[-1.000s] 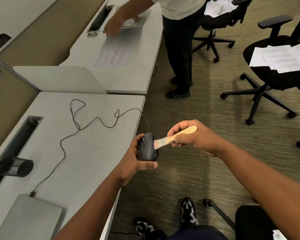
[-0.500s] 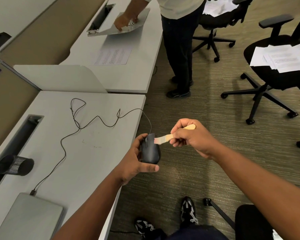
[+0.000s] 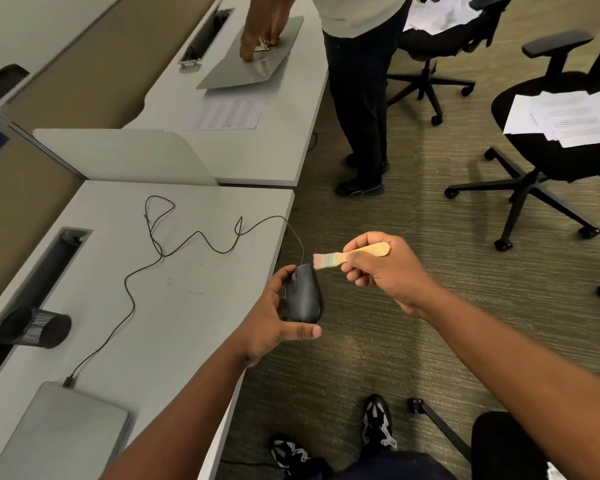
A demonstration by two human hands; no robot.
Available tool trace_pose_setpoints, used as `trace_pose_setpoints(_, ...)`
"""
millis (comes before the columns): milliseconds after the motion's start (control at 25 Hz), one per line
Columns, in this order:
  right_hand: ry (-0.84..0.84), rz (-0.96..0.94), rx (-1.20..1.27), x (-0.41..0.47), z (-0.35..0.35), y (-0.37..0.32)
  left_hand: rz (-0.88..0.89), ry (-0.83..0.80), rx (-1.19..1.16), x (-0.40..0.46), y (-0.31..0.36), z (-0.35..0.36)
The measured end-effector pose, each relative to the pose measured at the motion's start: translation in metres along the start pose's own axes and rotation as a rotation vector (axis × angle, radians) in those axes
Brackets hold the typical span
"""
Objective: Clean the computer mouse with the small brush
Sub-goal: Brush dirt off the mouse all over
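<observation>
Left hand (image 3: pixel 271 327) fingers grip the one black mouse (image 3: pixel 303 294) off the surface (image 3: pixel 174 306) edge; right hand (image 3: pixel 388 268) fingers pinch one small brush (image 3: pixel 329 260), bristles at its front. One cable (image 3: pixel 174 252), one laptop (image 3: pixel 59 434), two chairs (image 3: pixel 551 147).

The mouse (image 3: pixel 303 294) looks like dark matt plastic, and the brush (image 3: pixel 352 256) has a pale smooth wooden handle with soft light bristles. The tabletop (image 3: pixel 174 306) is smooth, matt pale grey, with a closed laptop (image 3: pixel 63 434) of dull brushed-looking grey metal at 7 o'clock. The floor (image 3: pixel 378 341) is rough, ribbed carpet, and white paper sheets (image 3: pixel 565 117) lie at 2 o'clock.
</observation>
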State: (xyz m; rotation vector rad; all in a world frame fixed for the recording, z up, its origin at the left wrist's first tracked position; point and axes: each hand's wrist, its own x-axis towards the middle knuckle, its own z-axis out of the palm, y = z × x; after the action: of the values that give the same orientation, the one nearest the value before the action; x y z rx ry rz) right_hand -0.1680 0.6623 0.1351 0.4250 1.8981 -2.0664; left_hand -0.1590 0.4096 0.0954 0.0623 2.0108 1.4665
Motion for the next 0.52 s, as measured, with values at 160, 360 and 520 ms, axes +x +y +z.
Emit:
trace_pose_setpoints(160, 0.016, -0.027, -0.055, -0.001, 0.002, -0.001, 0.013, 0.003, 0.007, 0.001, -0.001, -0.001)
trace_pose_setpoints(360, -0.089, -0.040, -0.103, -0.007, 0.000, -0.004, 0.006, 0.038, 0.010, 0.002, -0.001, 0.000)
trace_pose_setpoints(520, -0.180, -0.023, -0.183, -0.013, -0.004, -0.011, -0.002, 0.074, 0.001, 0.000, -0.004, 0.002)
